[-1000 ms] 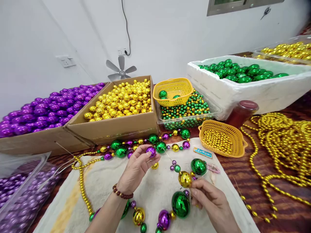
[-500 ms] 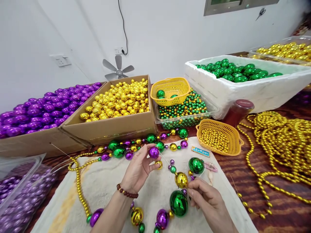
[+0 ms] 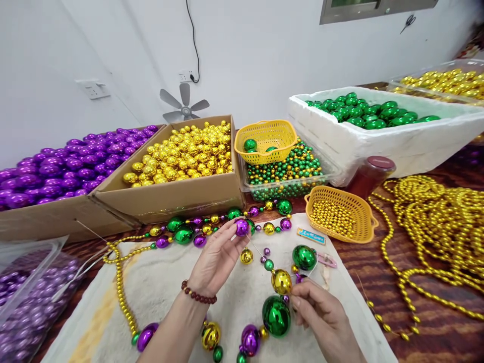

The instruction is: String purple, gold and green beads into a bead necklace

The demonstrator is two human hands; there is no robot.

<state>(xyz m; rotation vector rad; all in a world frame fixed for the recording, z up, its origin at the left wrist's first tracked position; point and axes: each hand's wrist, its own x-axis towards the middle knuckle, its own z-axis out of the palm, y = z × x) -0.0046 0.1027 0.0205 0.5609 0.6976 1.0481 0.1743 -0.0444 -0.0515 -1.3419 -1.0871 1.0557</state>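
My left hand (image 3: 215, 257), a brown bead bracelet on its wrist, pinches a shiny purple bead (image 3: 241, 227) in its fingertips. A thin needle (image 3: 257, 246) runs between this bead and a small green bead (image 3: 268, 265). Below that, a gold bead (image 3: 281, 282) sits in line, against the fingertips of my right hand (image 3: 321, 312), which is closed on the bead string. A large green bead (image 3: 277, 316) hangs by the right fingers. On the white cloth (image 3: 151, 292) lie a loose gold bead (image 3: 246, 256), two tiny purple beads (image 3: 264, 255) and another large green bead (image 3: 303, 257).
Behind are boxes of purple beads (image 3: 75, 166) and gold beads (image 3: 185, 154), and a white foam box (image 3: 378, 146) of green beads. A yellow basket (image 3: 363, 222) holds small gold beads. Gold bead strands (image 3: 434, 227) lie right. A finished-looking bead strand (image 3: 183, 234) crosses the cloth's back edge.
My left hand has raised the purple bead slightly, and its fingers have moved away from the loose gold bead. My right hand stays in nearly the same place on the string.
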